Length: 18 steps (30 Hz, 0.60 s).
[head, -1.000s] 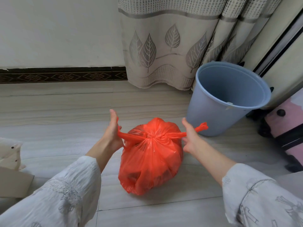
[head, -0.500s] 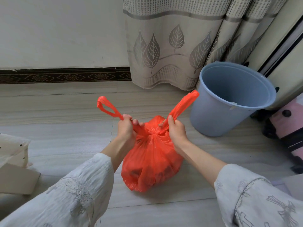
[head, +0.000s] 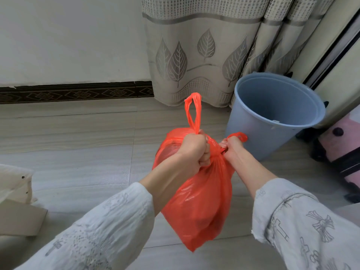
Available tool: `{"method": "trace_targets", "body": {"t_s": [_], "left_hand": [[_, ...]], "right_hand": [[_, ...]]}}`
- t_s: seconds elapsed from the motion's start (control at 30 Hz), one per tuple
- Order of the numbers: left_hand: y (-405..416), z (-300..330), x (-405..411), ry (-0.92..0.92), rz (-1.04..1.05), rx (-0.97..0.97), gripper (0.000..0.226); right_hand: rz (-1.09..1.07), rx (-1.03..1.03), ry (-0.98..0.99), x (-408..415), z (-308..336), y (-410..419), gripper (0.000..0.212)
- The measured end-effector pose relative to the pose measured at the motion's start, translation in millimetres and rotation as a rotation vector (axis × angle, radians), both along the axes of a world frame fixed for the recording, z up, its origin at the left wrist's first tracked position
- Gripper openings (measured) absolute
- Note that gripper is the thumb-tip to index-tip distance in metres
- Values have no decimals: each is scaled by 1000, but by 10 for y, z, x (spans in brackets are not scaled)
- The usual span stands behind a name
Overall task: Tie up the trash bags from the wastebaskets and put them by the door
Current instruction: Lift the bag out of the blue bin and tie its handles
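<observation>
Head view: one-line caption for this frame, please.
Both hands, left hand and right hand, grip the handles of a red trash bag beside an empty blue wastebasket.

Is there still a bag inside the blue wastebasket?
No, the blue wastebasket shows only its bare inner wall; the red bag is outside it.

The knot is hidden inside the two fists, and the bag [head: 198, 201] hides its own contents (only dark shapes show through). The pink case [head: 344, 149] is cut off at the right edge.
</observation>
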State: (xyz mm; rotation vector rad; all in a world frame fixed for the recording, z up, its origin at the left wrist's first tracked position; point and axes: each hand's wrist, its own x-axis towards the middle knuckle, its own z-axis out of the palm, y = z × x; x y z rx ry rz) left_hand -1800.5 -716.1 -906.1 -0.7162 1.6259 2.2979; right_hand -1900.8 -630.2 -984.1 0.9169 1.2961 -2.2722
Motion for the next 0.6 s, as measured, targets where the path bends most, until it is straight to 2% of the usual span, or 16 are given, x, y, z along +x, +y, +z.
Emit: {"method": "trace_targets", "body": {"t_s": [0.07,0.13,0.27,0.4,0.5,0.6], "left_hand": [[-29,-1,20,-6,-12,-4,34],[-181,11,13,-8,-8,13,34],[-643,0,-2,-9,8,29,36],[-843,-13,-25,-51,70,-38,39],[-929,52,-99,22,102,-246,37],[-1031,97,-148,84,90,-529,37]], "right_hand": [[5,1,-1,6,13,-28,39],[81,88,61,33,42,-93,38],[365,221,279,144,136,-266,36],[599,498,483,206,155,-429,22],[793,758,587,229,153,-500,18],[1055,1062,684,302,189,-491,29]]}}
